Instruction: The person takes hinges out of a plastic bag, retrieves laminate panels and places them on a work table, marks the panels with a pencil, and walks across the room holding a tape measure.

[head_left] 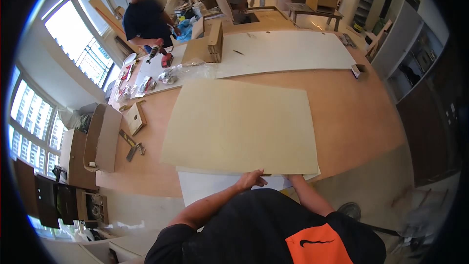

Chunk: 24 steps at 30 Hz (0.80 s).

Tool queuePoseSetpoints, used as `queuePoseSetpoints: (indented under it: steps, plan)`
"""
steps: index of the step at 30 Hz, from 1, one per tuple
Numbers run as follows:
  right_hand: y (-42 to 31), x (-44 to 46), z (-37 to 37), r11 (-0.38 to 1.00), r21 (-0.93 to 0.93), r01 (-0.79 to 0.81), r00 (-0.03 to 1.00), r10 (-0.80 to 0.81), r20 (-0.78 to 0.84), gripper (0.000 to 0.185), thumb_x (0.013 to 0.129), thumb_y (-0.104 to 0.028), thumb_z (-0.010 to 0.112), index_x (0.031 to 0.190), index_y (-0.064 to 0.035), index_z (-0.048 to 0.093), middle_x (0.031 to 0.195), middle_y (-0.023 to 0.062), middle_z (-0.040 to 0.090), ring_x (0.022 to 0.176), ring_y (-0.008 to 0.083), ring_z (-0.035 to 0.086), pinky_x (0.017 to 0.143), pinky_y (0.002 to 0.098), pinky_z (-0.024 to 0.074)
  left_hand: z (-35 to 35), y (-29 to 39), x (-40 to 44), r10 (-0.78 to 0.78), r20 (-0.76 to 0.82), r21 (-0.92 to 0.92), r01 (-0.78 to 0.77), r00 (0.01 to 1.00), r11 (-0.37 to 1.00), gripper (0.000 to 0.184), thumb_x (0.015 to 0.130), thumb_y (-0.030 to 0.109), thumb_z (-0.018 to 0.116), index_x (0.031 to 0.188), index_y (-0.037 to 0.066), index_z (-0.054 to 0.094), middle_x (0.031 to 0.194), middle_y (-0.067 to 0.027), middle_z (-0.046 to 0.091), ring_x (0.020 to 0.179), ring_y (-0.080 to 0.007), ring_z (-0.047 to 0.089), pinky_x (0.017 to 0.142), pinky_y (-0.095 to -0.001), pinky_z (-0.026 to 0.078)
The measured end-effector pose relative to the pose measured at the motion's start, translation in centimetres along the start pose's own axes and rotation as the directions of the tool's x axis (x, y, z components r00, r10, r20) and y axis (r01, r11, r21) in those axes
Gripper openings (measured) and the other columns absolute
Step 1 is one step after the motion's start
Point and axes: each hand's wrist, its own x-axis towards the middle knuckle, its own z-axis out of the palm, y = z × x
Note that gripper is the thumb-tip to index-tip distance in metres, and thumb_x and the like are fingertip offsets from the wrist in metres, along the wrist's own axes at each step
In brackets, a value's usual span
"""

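Note:
A large, pale wood-toned sheet (239,122) lies on the orange-brown table board, its near edge towards my body. My left hand (251,180) is at that edge, index finger on top and thumb lower, closed on it. Beside its fingertips is a small dark strip that I cannot make out. My right hand (295,178) reaches the same edge further right; its fingers are hidden beneath the sheet. Under the near edge a white sheet (205,186) sticks out towards me.
A long white panel (293,51) lies across the far side, with a cardboard-coloured box (207,46) and plastic bags (195,71). At left are a try square (131,145), a small wooden piece (134,117) and an open carton (102,137). A person (146,17) holds a red drill (159,51).

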Motion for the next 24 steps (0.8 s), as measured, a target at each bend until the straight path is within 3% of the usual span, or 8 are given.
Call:
queuePoseSetpoints:
  steps: [2, 4, 7, 10, 13, 16, 19, 24]
  plan:
    - [-0.2, 0.4, 0.0, 1.0, 0.004, -0.004, 1.0, 0.004, 0.008, 0.045, 0.086, -0.042, 0.067, 0.118, -0.0094, 0.066, 0.113, 0.0145, 0.067, 0.112, 0.0304, 0.061, 0.096, 0.0449, 0.0472, -1.3, -0.7, 0.2, -0.055, 0.048, -0.025, 0.057, 0.997, 0.998, 0.051, 0.105, 0.04, 0.043, 0.131, -0.004, 0.053, 0.128, -0.0151, 0.065, 0.09, -0.0228, 0.068, 0.079, -0.034, 0.058]
    - [0.1, 0.0, 0.2, 1.0, -0.003, -0.012, 1.0, 0.012, 0.021, 0.045, 0.086, -0.042, 0.067, 0.118, -0.0093, 0.066, 0.114, 0.0144, 0.067, 0.112, 0.0303, 0.061, 0.096, 0.0448, 0.0472, -1.1, -0.2, -0.3, -0.105, 0.084, -0.094, 0.113, 0.991, 0.989, 0.052, 0.106, 0.04, 0.041, 0.134, -0.003, 0.051, 0.131, -0.0135, 0.063, 0.095, -0.0218, 0.066, 0.083, -0.0347, 0.057]
    - [0.5, -0.5, 0.5, 1.0, -0.003, -0.014, 0.999, 0.014, 0.038, 0.046, 0.086, -0.042, 0.067, 0.118, -0.0092, 0.066, 0.114, 0.0144, 0.067, 0.112, 0.0302, 0.061, 0.096, 0.0448, 0.0471, -0.7, 0.4, -0.5, -0.115, 0.094, -0.083, 0.123, 0.989, 0.989, 0.051, 0.107, 0.038, 0.037, 0.135, -0.003, 0.05, 0.133, -0.0152, 0.062, 0.097, -0.0259, 0.066, 0.086, -0.0378, 0.057]
    - [0.5, -0.6, 0.7, 1.0, 0.002, -0.011, 0.999, 0.011, 0.043, 0.046, 0.086, -0.042, 0.067, 0.118, -0.009, 0.066, 0.114, 0.0143, 0.067, 0.112, 0.0301, 0.061, 0.096, 0.0447, 0.0471, 0.2, 1.2, -0.8, -0.03, 0.132, -0.039, 0.036, 0.991, 0.999, 0.052, 0.107, 0.04, 0.038, 0.136, -0.002, 0.05, 0.132, -0.017, 0.061, 0.098, -0.0257, 0.066, 0.087, -0.0375, 0.056]
    - [0.6, -0.6, 0.7, 1.0, 0.007, -0.006, 0.999, 0.006, 0.048, 0.046, 0.086, -0.042, 0.067, 0.118, -0.0089, 0.066, 0.114, 0.0143, 0.067, 0.112, 0.0299, 0.061, 0.096, 0.0447, 0.047, 0.6, 1.8, -2.2, -0.058, 0.081, -0.028, 0.06, 0.995, 0.998, 0.053, 0.106, 0.04, 0.042, 0.135, -0.002, 0.05, 0.132, -0.0186, 0.061, 0.097, -0.0243, 0.066, 0.086, -0.0371, 0.055]
    - [0.5, -0.3, 0.8, 1.0, 0.012, -0.003, 0.999, 0.003, 0.048, 0.046, 0.086, -0.042, 0.067, 0.118, -0.0088, 0.066, 0.114, 0.0142, 0.067, 0.112, 0.0298, 0.061, 0.096, 0.0446, 0.047, -0.4, 0.5, -1.5, -0.058, 0.16, -0.216, 0.092, 0.985, 0.972, 0.054, 0.105, 0.042, 0.043, 0.134, -0.002, 0.052, 0.13, -0.0134, 0.064, 0.097, -0.0219, 0.066, 0.084, -0.034, 0.055]
    - [0.5, -0.3, 0.9, 1.0, 0.011, -0.003, 0.999, 0.003, 0.048, 0.046, 0.086, -0.042, 0.068, 0.118, -0.0087, 0.066, 0.115, 0.0142, 0.067, 0.113, 0.0297, 0.061, 0.097, 0.0446, 0.0469, 1.7, 3.0, -2.5, 0.009, 0.113, -0.091, 0.001, 0.994, 0.996, 0.053, 0.104, 0.042, 0.044, 0.13, -0.002, 0.057, 0.125, -0.0133, 0.067, 0.096, -0.0218, 0.067, 0.086, -0.0346, 0.054]
    - [0.2, 0.6, 1.3, 1.0, 0.025, -0.016, 0.999, 0.016, 0.035, 0.046, 0.086, -0.042, 0.068, 0.118, -0.0085, 0.066, 0.115, 0.0141, 0.066, 0.113, 0.0294, 0.061, 0.097, 0.0445, 0.0468, 2.1, 7.1, -5.3, 0.016, -0.03, 0.205, -0.009, 0.999, 0.979, 0.057, 0.103, 0.046, 0.04, 0.123, -0.001, 0.065, 0.111, -0.0171, 0.071, 0.093, -0.0211, 0.067, 0.088, -0.0332, 0.053]
